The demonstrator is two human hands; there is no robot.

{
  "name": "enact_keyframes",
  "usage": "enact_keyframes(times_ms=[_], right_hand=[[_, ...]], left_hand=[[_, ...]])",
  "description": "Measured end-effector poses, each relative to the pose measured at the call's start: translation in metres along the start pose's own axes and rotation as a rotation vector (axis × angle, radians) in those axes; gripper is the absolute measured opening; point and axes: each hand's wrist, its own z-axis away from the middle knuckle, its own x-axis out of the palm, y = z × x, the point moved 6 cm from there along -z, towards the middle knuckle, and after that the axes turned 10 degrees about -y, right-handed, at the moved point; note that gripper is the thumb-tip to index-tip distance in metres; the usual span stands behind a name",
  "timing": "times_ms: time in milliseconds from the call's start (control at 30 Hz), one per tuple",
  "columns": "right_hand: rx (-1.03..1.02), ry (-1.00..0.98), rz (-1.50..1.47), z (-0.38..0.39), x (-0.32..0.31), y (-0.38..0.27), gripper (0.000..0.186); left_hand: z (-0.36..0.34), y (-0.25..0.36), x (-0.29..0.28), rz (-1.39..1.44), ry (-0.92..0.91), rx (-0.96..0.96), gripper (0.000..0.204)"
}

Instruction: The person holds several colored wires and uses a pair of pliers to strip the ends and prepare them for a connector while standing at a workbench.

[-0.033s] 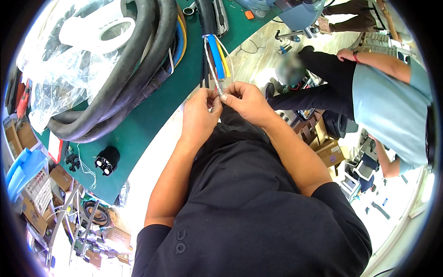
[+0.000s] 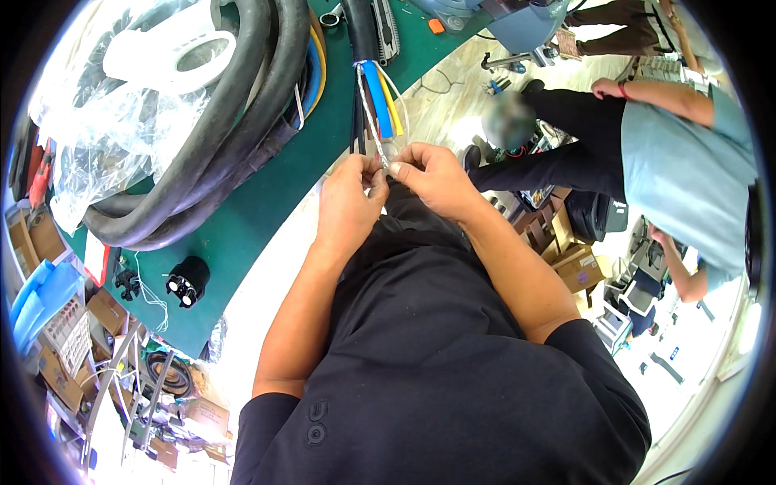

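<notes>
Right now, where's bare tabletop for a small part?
Strip of green tabletop between the cable coil and the right-hand edge, beyond the black connector. Crowded: upper left, coil and white plastic part; top, black cable and grey tool.

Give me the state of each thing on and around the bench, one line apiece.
Left hand: fingers pinched on the silver wire.
Right hand: pinched beside it.
Silver wire: bared, lower end between the fingertips.
Blue wire: loose, not held.
Yellow wire: loose, not held.
Thick black cable: jacket cut back, wires exposed.
Cable coil: looped, lying on the table.
Plastic bag: crumpled.
</notes>
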Motion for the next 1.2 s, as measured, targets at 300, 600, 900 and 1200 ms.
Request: enact_keyframes(times_ms=[300,600,900,1200], right_hand=[[-0.06,-0.01,0.04,0.0,-0.004,-0.002,0.02],[-0.142,0.093,0.155,0.001,-0.009,-0.008,0.017],[-0.106,-0.062,0.041,-0.001,0.002,-0.002,0.017],[0.009,-0.209,-0.538,0.0,-0.007,-0.018,0.019]], left_hand=[[-0.005,-0.024,0.011,0.709,-0.15,-0.279,0.024],[-0.03,-0.036,0.018,0.95,-0.148,-0.325,0.018],[-0.029,-0.036,0.02,0.949,-0.163,-0.355,0.016],[-0.029,0.032,-0.026,0.073,0.198,0.226,0.03]])
